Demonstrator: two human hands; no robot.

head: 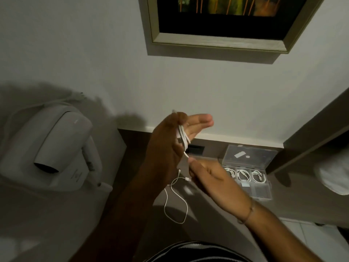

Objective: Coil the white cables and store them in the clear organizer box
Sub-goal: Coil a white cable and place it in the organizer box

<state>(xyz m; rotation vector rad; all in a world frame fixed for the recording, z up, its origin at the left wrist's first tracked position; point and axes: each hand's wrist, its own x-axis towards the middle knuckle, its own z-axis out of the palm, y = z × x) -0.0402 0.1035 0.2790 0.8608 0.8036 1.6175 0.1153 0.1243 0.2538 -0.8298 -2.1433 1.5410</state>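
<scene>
Fingers (198,120) of the left hand (170,144) are stretching out flat, with several loops of white cable (184,138) wrapping around them. Right hand (209,174), at five o'clock from the left, is pinching the cable's loose run, whose slack is hanging at six o'clock. Clear organizer box (249,171) is lying open at three o'clock, holding three coiled cables (244,175).

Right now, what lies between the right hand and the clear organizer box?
In the head view, nothing: only bare dark counter separates the right hand from the organizer box.
</scene>
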